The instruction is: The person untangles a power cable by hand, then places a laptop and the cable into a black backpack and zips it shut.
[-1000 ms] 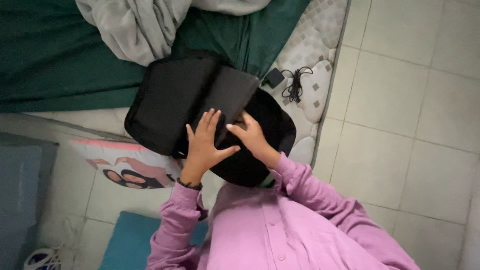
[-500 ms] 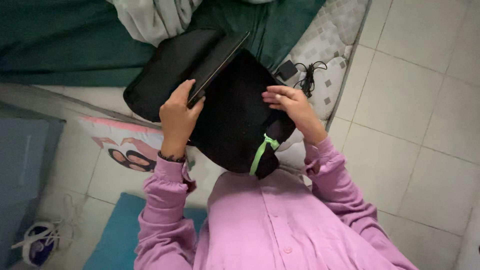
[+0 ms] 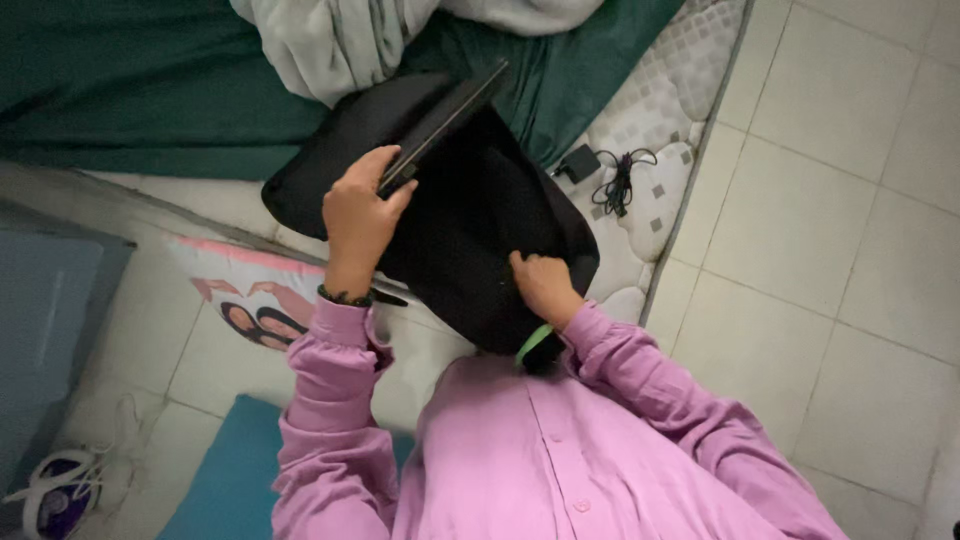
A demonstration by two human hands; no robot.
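Fingers (image 3: 385, 172) of the left hand (image 3: 357, 220) are curled tight around the near end of a slim dark slab-shaped device with a pale edge line (image 3: 445, 118), likely a closed laptop. Its long axis runs diagonally, from that grip up and away toward the far right, tilted on edge rather than flat.

The device sits in the mouth of a soft black padded fabric sleeve bag (image 3: 470, 220), between the bag's two flaps. The bag lies over the corner of the mattress with a pale quilted checked cover (image 3: 665, 90), partly overhanging toward the person.

Right hand (image 3: 543, 287) is low on the bag's near right flap, fingers bent and pressing or pinching the cloth; cannot tell if anything is gripped. A bright green strap (image 3: 536, 343) shows just beside that wrist.

Left hand is the one on the device; right is well apart from it, on the bag only.

Nearby: small black charger with coiled cable (image 3: 605, 175) on the mattress near its right edge; dark green sheet (image 3: 130, 90); crumpled grey blanket (image 3: 330, 40).
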